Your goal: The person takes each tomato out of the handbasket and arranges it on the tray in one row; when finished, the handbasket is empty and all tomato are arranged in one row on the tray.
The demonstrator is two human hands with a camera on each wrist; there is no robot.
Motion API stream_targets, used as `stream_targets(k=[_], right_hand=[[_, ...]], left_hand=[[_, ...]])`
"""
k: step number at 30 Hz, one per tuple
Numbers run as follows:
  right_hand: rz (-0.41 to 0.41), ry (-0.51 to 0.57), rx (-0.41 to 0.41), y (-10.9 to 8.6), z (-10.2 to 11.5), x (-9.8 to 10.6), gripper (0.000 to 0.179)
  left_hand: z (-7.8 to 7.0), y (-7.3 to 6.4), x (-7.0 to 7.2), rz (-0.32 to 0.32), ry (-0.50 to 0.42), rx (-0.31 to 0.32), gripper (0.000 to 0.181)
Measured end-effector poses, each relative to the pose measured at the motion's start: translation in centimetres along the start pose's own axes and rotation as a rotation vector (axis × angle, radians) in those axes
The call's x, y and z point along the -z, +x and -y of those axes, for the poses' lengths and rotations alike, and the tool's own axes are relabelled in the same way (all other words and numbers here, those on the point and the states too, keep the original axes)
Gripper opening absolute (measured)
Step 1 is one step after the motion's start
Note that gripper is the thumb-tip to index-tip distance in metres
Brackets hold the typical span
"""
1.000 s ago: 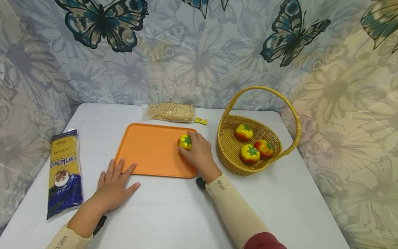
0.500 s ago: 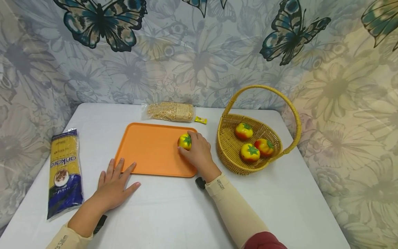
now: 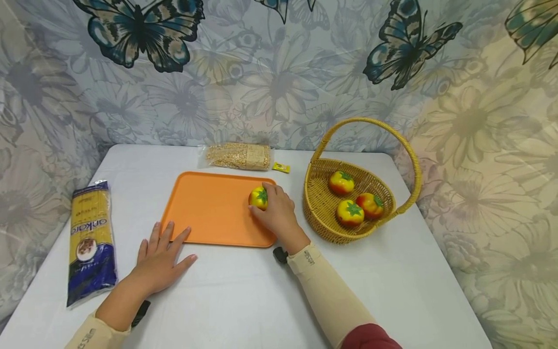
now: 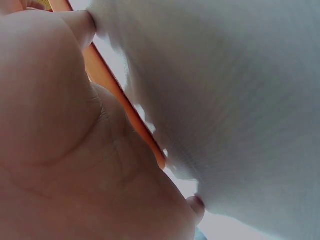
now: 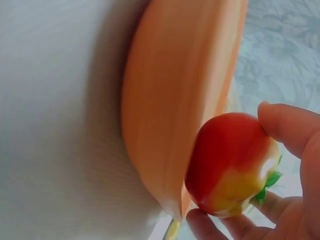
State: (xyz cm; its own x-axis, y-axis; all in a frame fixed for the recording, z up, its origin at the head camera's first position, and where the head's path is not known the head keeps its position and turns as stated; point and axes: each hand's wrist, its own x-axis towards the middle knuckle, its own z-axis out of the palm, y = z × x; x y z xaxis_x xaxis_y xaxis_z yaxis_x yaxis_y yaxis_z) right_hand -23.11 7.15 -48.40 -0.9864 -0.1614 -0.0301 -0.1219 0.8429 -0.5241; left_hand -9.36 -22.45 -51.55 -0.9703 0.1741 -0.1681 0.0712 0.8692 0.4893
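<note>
**Right hand's got a tomato-like fruit at the tray's right end**

So the right hand (image 3: 281,213) has its grip narrowed around a red-and-yellow tomato-like fruit (image 3: 257,198), thumb on one side, fingers on the other. The fruit is at the right end of the orange tray (image 3: 209,208), green leafy top showing; can't tell if it's actually resting there or held just above. Left hand (image 3: 159,269) is spread flat-ish, grip wide and holding nothing, fingertips over the tray's near-left corner. Right of the tray there's a wicker basket (image 3: 320,225) with three more fruits (image 3: 350,213) in it. Left of the tray: a yellow-and-blue "ankara" pack (image 3: 91,242). Behind the tray, a clear bag of pale kernels (image 3: 235,156) plus a little yellow packet (image 3: 281,167), all on a white-covered table (image 3: 244,300).
</note>
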Motion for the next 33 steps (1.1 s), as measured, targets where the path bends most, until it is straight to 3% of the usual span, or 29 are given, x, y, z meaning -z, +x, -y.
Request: stream_targets(k=[10,17,33], right_hand=[[0.001,-0.031,0.018,-0.1,0.1,0.2,0.082],[0.009,-0.048,0.014,-0.1,0.1,0.3,0.082],[0.004,-0.030,0.040,-0.3,-0.1,0.2,0.083]], left_hand=[[0.9,0.3,-0.7,-0.026,0.016,-0.017,0.084],[0.7,0.1,-0.7,-0.053,-0.015,-0.031,0.083],[0.0,0.2,-0.4,0.000,0.016,0.004,0.084]])
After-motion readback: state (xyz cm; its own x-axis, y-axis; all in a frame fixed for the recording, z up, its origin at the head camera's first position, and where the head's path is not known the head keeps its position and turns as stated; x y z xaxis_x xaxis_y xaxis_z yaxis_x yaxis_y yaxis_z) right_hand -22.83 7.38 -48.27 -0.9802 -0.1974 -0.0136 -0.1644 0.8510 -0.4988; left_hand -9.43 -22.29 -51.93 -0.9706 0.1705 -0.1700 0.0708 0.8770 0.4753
